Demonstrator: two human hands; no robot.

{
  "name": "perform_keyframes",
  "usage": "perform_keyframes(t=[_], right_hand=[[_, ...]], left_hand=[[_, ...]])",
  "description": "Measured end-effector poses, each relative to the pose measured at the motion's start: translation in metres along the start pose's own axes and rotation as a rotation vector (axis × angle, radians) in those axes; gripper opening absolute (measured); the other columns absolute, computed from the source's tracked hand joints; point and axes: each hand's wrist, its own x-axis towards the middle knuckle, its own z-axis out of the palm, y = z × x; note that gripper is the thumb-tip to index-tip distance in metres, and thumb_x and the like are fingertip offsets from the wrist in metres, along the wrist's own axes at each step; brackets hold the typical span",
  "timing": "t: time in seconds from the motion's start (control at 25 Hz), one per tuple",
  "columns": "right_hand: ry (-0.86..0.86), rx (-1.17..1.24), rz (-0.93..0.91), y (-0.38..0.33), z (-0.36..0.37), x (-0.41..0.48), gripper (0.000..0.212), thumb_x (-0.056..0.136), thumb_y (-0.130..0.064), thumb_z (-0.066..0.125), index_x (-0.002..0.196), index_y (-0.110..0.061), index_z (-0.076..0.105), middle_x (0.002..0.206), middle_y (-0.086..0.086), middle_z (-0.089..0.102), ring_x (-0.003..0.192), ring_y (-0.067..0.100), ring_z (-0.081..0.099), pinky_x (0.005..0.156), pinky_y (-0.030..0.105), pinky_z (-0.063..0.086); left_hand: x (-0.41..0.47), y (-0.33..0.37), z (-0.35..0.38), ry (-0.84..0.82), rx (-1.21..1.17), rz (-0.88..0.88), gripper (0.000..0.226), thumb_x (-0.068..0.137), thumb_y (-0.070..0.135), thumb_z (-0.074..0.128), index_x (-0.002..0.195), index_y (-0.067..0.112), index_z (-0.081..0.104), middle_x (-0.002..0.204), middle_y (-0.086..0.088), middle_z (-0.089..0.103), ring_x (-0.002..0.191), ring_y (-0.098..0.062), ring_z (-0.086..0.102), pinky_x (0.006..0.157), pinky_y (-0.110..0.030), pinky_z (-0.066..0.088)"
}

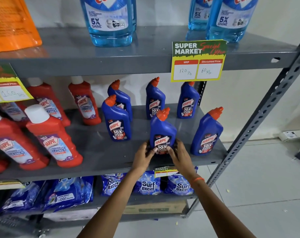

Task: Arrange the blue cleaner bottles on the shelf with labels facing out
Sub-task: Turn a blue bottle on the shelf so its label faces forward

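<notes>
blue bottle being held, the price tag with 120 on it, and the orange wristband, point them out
blue bottle [163, 129], head view, on its upper body above the label
price tag [198, 61], head view, on its middle
orange wristband [197, 179], head view, on the band at the right wrist

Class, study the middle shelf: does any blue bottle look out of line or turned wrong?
All labels face out. The held bottle, gripped by the left hand and right hand, stands ahead of the front row, and the far-left pair sits bunched together.

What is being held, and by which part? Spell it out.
A blue cleaner bottle, standing on the middle shelf. The left hand and right hand grip its lower body from either side, thumbs on the front label.
</notes>
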Motion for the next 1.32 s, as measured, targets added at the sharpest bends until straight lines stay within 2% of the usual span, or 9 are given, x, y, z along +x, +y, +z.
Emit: perform_keyframes(t=[0.48,0.64,0.8,0.88,0.96,1.0,1.08,1.16,1.32], right_hand=[[0.017,0.004,-0.006,-0.003,0.0,-0.01,0.044,0.093,-0.037,0.048,0.131,-0.019,0.036,0.13,0.007,0.054,0.119,0.02,0.053,0.101,0.045,0.046],[0.019,0.017,0.009,-0.004,0.0,-0.01,0.043,0.092,-0.041,0.048,0.129,-0.022,0.036,0.128,0.005,0.055,0.117,0.019,0.054,0.1,0.046,0.047],[0.028,0.074,0.024,-0.006,-0.001,-0.01,0.039,0.092,-0.038,0.051,0.126,-0.025,0.039,0.124,0.003,0.058,0.111,0.015,0.058,0.097,0.045,0.05],[0.107,0.162,0.058,-0.015,0.002,-0.012,0.038,0.092,-0.034,0.051,0.127,-0.022,0.04,0.124,0.006,0.057,0.111,0.016,0.058,0.096,0.045,0.051],[0.304,0.165,0.064,-0.032,0.005,-0.012,0.038,0.094,-0.033,0.047,0.128,-0.016,0.041,0.122,0.006,0.054,0.113,0.019,0.052,0.097,0.041,0.047],[0.402,0.151,0.056,-0.044,0.005,-0.011,0.037,0.095,-0.033,0.045,0.127,-0.014,0.042,0.119,0.005,0.052,0.112,0.018,0.049,0.097,0.038,0.044],[0.567,0.159,0.005,-0.07,0.004,-0.005,0.034,0.093,-0.029,0.046,0.123,-0.014,0.045,0.114,0.005,0.052,0.108,0.016,0.046,0.095,0.038,0.042],[0.644,0.178,-0.104,-0.099,0.006,0.0,0.029,0.092,-0.023,0.048,0.119,-0.014,0.049,0.114,0.009,0.053,0.11,0.02,0.047,0.097,0.035,0.041],[0.582,0.139,-0.358,-0.15,0.026,0.012,0.023,0.088,-0.017,0.05,0.111,-0.012,0.052,0.11,0.008,0.055,0.108,0.01,0.044,0.097,0.01,0.031]], left_hand=[[-0.008,-0.003,0.0,-0.011,0.096,0.024,0.034,0.09,0.028,0.054,0.12,0.013,0.047,0.122,-0.01,0.058,0.103,-0.012,0.054,0.082,-0.025,0.042],[-0.008,-0.003,0.001,-0.02,0.105,0.016,0.032,0.09,0.03,0.054,0.118,0.015,0.047,0.12,-0.007,0.058,0.102,-0.011,0.053,0.074,-0.015,0.04],[-0.009,-0.003,0.0,-0.036,0.09,0.001,0.033,0.09,0.03,0.054,0.119,0.016,0.046,0.122,-0.008,0.057,0.104,-0.011,0.053,0.077,-0.019,0.04],[-0.011,0.0,-0.001,-0.076,0.068,-0.012,0.033,0.09,0.034,0.054,0.119,0.023,0.043,0.121,-0.003,0.057,0.107,-0.009,0.054,0.075,-0.011,0.043],[-0.015,0.013,-0.001,-0.097,0.005,0.037,0.039,0.09,0.036,0.053,0.125,0.029,0.037,0.127,0.006,0.048,0.113,0.002,0.049,0.079,-0.002,0.042],[-0.015,0.019,-0.001,-0.074,-0.02,0.059,0.048,0.09,0.035,0.052,0.133,0.025,0.032,0.136,0.004,0.043,0.12,0.002,0.045,0.09,-0.005,0.041],[-0.011,0.035,-0.005,0.045,-0.014,0.101,0.059,0.091,0.031,0.051,0.142,0.017,0.023,0.15,-0.005,0.032,0.135,-0.013,0.034,0.109,-0.029,0.036],[-0.009,0.052,-0.013,0.186,-0.036,0.152,0.058,0.09,0.029,0.053,0.141,0.015,0.028,0.149,-0.009,0.034,0.136,-0.019,0.034,0.11,-0.035,0.034],[-0.01,0.066,-0.048,0.463,-0.062,0.331,0.04,0.087,0.02,0.059,0.124,0.019,0.045,0.125,-0.009,0.057,0.114,-0.018,0.055,0.096,-0.031,0.047]])
